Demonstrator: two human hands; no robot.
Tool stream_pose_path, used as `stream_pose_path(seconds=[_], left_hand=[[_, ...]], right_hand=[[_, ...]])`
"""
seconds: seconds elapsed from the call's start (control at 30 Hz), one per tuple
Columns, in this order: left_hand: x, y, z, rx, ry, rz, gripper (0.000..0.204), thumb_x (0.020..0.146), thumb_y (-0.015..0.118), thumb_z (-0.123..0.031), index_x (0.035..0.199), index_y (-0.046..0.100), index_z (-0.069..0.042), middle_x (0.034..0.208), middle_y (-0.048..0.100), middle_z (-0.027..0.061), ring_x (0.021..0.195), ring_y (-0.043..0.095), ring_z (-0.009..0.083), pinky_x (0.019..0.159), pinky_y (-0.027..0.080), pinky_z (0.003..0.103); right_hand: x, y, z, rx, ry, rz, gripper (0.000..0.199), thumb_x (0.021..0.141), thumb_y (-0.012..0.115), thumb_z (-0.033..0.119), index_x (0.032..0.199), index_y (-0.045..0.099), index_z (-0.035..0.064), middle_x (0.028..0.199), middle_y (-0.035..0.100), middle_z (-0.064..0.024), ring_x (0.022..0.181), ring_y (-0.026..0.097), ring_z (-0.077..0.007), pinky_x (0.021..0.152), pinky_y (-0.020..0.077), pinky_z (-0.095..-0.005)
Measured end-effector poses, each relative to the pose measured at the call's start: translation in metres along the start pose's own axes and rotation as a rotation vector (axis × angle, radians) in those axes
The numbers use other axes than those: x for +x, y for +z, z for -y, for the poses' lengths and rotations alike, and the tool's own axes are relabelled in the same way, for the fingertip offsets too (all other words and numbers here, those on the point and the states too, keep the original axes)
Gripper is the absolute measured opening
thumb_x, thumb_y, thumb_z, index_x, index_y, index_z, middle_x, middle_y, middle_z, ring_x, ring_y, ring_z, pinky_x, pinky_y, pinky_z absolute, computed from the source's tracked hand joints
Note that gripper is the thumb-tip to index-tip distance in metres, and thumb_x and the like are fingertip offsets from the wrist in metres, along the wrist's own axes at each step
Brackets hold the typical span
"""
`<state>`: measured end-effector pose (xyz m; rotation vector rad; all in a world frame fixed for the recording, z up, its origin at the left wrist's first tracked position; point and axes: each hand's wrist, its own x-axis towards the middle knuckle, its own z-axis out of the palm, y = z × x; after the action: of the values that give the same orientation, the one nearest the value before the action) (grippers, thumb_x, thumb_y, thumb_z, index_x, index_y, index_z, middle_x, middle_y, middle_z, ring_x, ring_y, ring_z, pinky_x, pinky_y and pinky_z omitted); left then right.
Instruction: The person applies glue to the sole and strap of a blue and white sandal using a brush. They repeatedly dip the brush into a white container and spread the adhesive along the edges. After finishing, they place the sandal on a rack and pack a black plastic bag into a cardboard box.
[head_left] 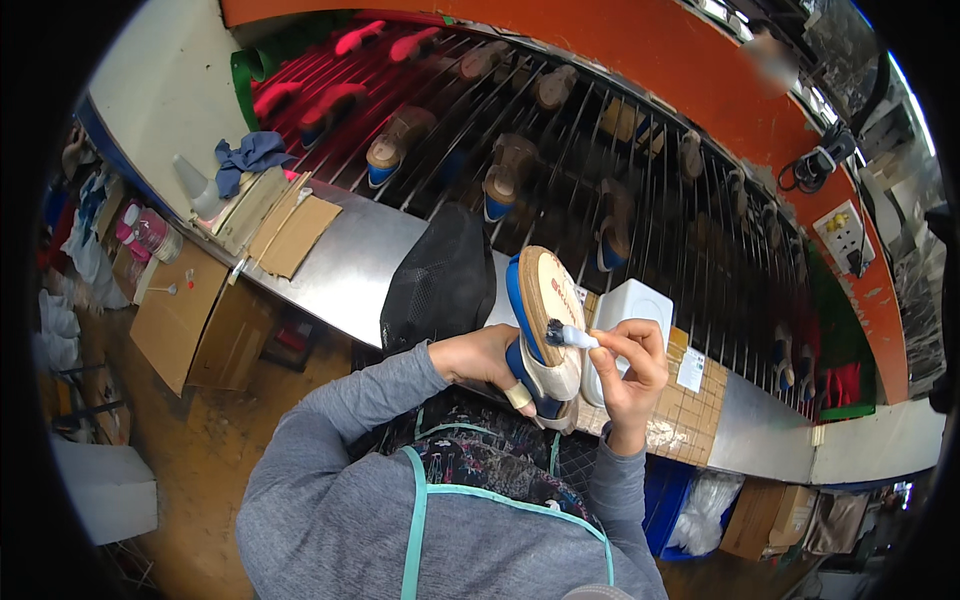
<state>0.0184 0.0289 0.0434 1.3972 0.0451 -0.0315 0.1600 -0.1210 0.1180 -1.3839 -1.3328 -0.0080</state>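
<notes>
Fingers (pixel 628 345) of the right hand (pixel 632 375) press a brush (pixel 568 335) to the shoe (pixel 545 330) gripped by the left hand (pixel 485 355).

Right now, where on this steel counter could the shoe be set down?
The barest patch of the steel counter lies between the cardboard pieces on the left and the black mesh bag. A second strip sits right of the tiled board. It is crowded in the middle, where the left hand holds the shoe, the right hand holds the brush, and the white container stands.

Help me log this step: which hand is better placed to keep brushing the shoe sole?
Right. The right hand holds the small brush with its bristles on the tan sole of the shoe; the left hand grips the shoe from below, steadying it.
</notes>
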Motion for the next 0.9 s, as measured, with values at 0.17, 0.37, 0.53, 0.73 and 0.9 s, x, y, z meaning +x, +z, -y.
stream_pose_path(seconds=[0.17,0.37,0.53,0.73,0.9], left_hand=[[-0.003,0.008,-0.008,-0.138,-0.144,0.068,0.068,0.055,0.087,-0.002,0.116,0.059,0.004,0.108,0.067,0.0155,0.1,0.064,0.024,0.093,0.05,0.034],[0.0,0.015,-0.015,-0.248,-0.308,0.16,0.074,0.056,0.086,-0.001,0.122,0.054,0.004,0.117,0.062,0.0185,0.108,0.061,0.0249,0.093,0.049,0.035],[0.005,0.02,-0.001,-0.246,-0.243,0.121,0.071,0.055,0.085,0.004,0.12,0.058,0.0,0.115,0.064,0.0147,0.107,0.061,0.0219,0.091,0.051,0.034],[-0.01,0.008,0.004,-0.071,0.058,-0.076,0.1,0.047,0.093,-0.015,0.135,0.047,-0.005,0.129,0.056,0.0093,0.123,0.049,0.0237,0.108,0.035,0.041],[-0.011,0.013,0.004,-0.537,0.082,-0.532,0.12,0.059,0.072,-0.07,0.148,0.019,-0.009,0.143,0.037,0.0193,0.121,0.051,0.0284,0.101,0.045,0.046]], right_hand=[[-0.009,-0.009,-0.008,-0.008,0.026,0.016,0.019,0.073,0.077,0.004,0.09,0.072,0.0009,0.086,0.055,-0.0057,0.071,0.055,-0.0118,0.059,0.047,-0.0232],[-0.01,-0.028,-0.016,-0.114,-0.02,0.055,0.02,0.07,0.078,0.006,0.09,0.075,0.0061,0.085,0.057,-0.0049,0.073,0.055,-0.0131,0.06,0.0472,-0.0247],[-0.017,-0.059,-0.028,0.041,0.059,0.11,0.018,0.071,0.077,0.006,0.089,0.075,0.005,0.085,0.058,-0.0052,0.075,0.056,-0.0133,0.061,0.0474,-0.0249],[-0.082,-0.099,-0.037,-0.39,0.565,0.012,0.009,0.076,0.075,0.011,0.083,0.073,0.0063,0.077,0.06,-0.0008,0.064,0.052,-0.0103,0.065,0.0347,-0.0291],[-0.124,-0.088,-0.052,-0.875,0.525,-0.047,0.007,0.077,0.073,0.016,0.082,0.072,0.0112,0.074,0.059,-0.0012,0.063,0.051,-0.0176,0.07,0.027,-0.0339]])
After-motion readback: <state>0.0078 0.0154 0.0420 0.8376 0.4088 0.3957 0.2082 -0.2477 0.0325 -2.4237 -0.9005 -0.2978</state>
